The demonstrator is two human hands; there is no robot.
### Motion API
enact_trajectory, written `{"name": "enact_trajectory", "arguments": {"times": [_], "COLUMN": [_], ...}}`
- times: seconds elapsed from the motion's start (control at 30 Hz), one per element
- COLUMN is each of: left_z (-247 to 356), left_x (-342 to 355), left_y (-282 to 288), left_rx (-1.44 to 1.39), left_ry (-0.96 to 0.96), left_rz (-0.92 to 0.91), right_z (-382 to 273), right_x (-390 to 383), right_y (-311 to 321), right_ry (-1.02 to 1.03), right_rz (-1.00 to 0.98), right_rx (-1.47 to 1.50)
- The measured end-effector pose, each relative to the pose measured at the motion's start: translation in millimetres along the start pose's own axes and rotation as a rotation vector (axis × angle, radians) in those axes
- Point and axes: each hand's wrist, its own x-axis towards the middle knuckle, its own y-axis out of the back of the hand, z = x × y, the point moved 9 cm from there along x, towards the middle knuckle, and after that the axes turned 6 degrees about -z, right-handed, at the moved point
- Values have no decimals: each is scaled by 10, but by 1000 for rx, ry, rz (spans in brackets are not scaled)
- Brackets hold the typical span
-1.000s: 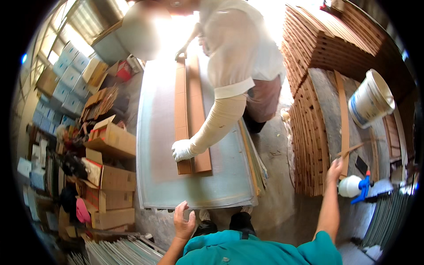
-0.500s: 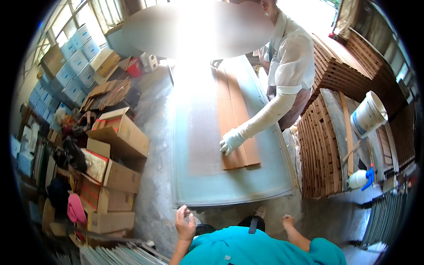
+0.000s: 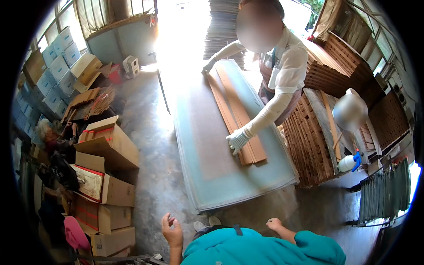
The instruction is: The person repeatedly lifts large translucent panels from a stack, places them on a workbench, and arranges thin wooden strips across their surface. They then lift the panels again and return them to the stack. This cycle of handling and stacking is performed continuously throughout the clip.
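Note:
My left hand [image 3: 172, 230] hangs in the air before the near edge of the table, its fingers apart and slightly bent, with nothing in it. Out to my right side, my right hand [image 3: 274, 224] is empty too, its fingers loosely curled. Neither hand touches the pale green table [image 3: 212, 194]. Long brown strips, seemingly cardboard, [image 3: 234, 110] lie lengthwise on its top. A co-worker stands at its right side; one white-gloved hand [image 3: 238, 139] presses on the strips' near part, the other gloved hand [image 3: 207, 67] is at their far end.
Stacked brown slats [image 3: 307, 137] stand right of the table, bearing a white bucket [image 3: 350, 112] and a spray bottle [image 3: 349, 163]. Open cardboard boxes [image 3: 115, 143] line the left, beside a pink hat-like thing [image 3: 76, 232]. Another person [image 3: 55, 137] sits behind them. Grey concrete floor [image 3: 152, 176] runs between.
My view has shifted and turned, so the table appears tilted. The co-worker's near gloved hand stays on the strips; the far one now shows. Both my hands remain empty.

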Motion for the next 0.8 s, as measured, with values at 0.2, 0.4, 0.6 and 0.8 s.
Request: {"name": "enact_trajectory", "arguments": {"times": [0.2, 0.4, 0.6, 0.8], "left_z": [-36, -366, -741, -1220], "left_x": [155, 495, 1213, 1986], "left_y": [504, 857, 1240, 1891], "left_rx": [60, 29, -59, -59], "left_ry": [-28, 44, -3, 6], "left_rz": [113, 130, 83, -21], "right_z": [-500, -1218, -1671, -2122], "right_x": [418, 434, 339, -250], "right_y": [-855, -1288, -1474, -2016], "right_ry": [-64, 0, -31, -23], "right_rz": [-331, -467, -287, -381], "right_rx": [4, 126, 55, -97]}}
